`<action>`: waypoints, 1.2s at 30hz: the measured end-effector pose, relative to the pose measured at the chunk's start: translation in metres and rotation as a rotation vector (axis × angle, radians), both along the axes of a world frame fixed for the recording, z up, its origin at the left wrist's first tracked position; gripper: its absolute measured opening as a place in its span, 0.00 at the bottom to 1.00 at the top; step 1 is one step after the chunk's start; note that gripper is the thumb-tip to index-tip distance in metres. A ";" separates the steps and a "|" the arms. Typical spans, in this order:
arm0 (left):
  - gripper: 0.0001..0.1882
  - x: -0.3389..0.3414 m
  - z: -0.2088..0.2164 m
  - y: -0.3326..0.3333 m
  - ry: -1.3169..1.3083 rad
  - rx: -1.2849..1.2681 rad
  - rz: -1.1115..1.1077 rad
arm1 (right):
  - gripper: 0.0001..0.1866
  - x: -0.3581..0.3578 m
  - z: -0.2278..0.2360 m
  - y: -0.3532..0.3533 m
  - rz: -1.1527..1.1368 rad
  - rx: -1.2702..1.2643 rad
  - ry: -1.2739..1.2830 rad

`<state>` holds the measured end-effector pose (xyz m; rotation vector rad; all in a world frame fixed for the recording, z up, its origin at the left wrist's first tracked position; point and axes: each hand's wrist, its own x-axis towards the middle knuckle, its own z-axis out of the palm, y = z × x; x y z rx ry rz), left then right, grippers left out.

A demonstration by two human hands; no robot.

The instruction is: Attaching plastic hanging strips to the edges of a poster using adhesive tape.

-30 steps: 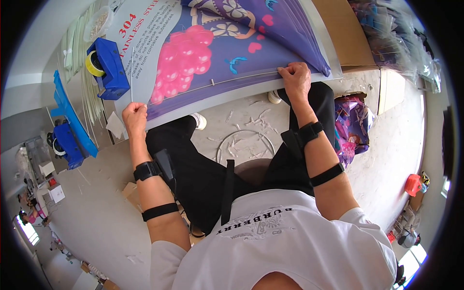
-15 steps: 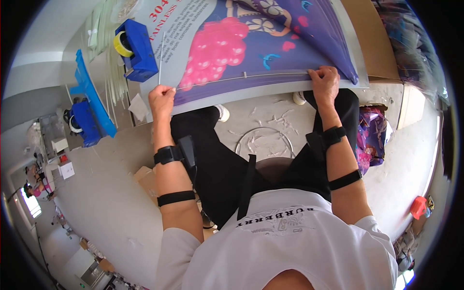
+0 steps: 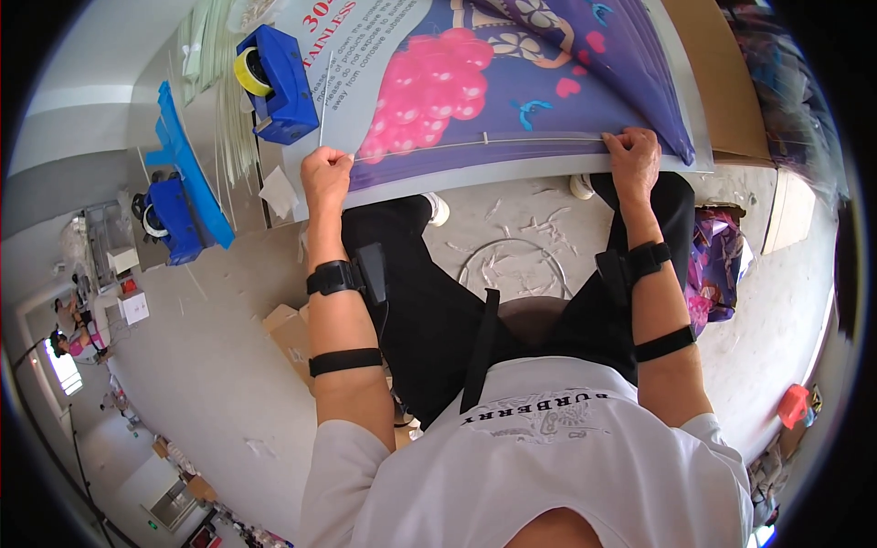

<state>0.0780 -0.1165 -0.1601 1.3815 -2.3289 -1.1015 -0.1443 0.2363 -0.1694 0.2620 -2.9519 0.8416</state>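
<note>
A purple printed sheet [image 3: 566, 105] with pink balloons and white flowers lies on the table, its right part folded into a loose flap. Along its near edge runs a thin pale rod [image 3: 420, 146] with a small white piece near its middle. The fingertips of my left hand [image 3: 326, 183] are closed at the rod's left end. At the other end, my right hand [image 3: 633, 166] pinches the rod by the near right part of the sheet. The fingers partly cover both rod ends, so whether they also grip the sheet's edge cannot be told.
A blue tape dispenser [image 3: 290, 87] with yellow tape stands left of the sheet, beside pale thin strips [image 3: 233, 128]. Another blue dispenser [image 3: 174, 219] sits farther left. A cardboard box [image 3: 717, 73] borders the right side. Scraps and a wire ring [image 3: 513, 241] lie on the floor.
The whole view has shifted, so table and hands appear farther right. Both hands keep their hold at the rod's ends; my left fingers are curled in more.
</note>
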 end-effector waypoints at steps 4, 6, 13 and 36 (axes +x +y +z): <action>0.06 -0.005 0.005 0.007 -0.042 -0.117 -0.030 | 0.12 -0.001 0.000 0.001 0.002 0.000 -0.006; 0.06 -0.003 0.004 0.006 -0.050 -0.138 -0.034 | 0.12 -0.002 -0.001 0.001 0.001 -0.011 -0.003; 0.06 0.000 0.009 0.011 -0.117 -0.141 -0.019 | 0.13 -0.003 -0.001 0.001 0.013 0.003 -0.007; 0.06 -0.001 0.010 0.008 -0.081 -0.122 -0.044 | 0.13 -0.004 -0.001 0.002 0.016 0.013 0.005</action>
